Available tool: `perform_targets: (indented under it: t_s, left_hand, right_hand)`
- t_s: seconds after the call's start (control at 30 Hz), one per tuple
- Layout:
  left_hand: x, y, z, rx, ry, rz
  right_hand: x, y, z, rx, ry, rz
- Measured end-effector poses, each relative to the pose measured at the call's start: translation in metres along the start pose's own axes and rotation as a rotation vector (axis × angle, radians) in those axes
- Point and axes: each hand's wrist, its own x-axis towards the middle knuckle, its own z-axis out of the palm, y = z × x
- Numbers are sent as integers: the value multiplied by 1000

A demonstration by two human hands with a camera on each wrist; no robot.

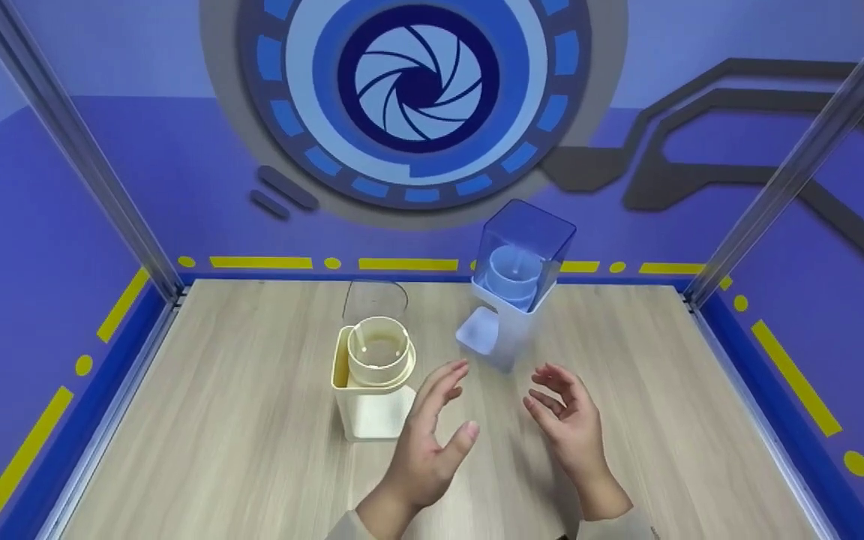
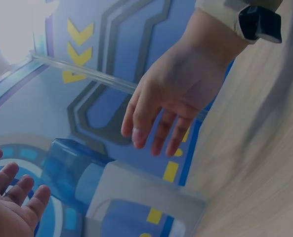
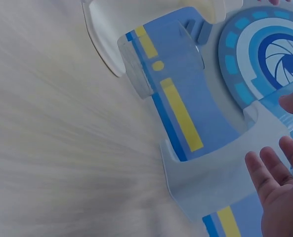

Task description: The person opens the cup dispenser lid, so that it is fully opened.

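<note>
In the lower middle of the head view, the left hand (image 1: 426, 457) and the right hand (image 1: 571, 431) are raised well apart from each other. The left hand's fingers bend gently, the thumb spread away from them, with bare space between. The right hand's fingers curve more, yet a gap shows between thumb and fingertips, so it is parted and grips nothing. In the left wrist view the right hand hangs at upper centre, fingers loose, and part of the left hand shows at lower left.

Right of centre in the head view, just beyond the right hand, is a blue-and-white dispenser (image 1: 516, 336) with a see-through blue top (image 1: 490, 244) and a pale tray (image 1: 479, 330) jutting leftward. It leans rightward in the frame; its foot is blurred, so I cannot tell whether it is tilted. Left of centre, a cream dispenser (image 1: 372, 415) has a round cup (image 1: 378, 369) at its top. The left hand overlaps its lower right edge; I cannot tell if they touch. Behind that cup, which hides part of it, shows a clear piece (image 1: 376, 298).

A pale wood-grain tabletop (image 1: 252, 450) fills the lower middle, with a purple-blue wall (image 1: 169, 165) behind. 2 metal posts (image 1: 64, 124) run down the upper left and upper right.
</note>
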Motion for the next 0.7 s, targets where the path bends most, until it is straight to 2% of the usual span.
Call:
perform_targets:
  t_s: [0.17,0.33,0.57,0.7]
  left_hand:
    - [12,-15,21,-22,31,-43]
    - [26,-25,36,-20,51,-119]
    - [51,-45,44,-48,45,-254]
    - [70,-63,44,10,86,-285]
  right_hand:
    - [14,7,-4,-5,39,53]
    - [29,13,-7,-1,65,82]
    - [53,19,-10,-30,61,102]
    - [70,20,-10,-52,36,142]
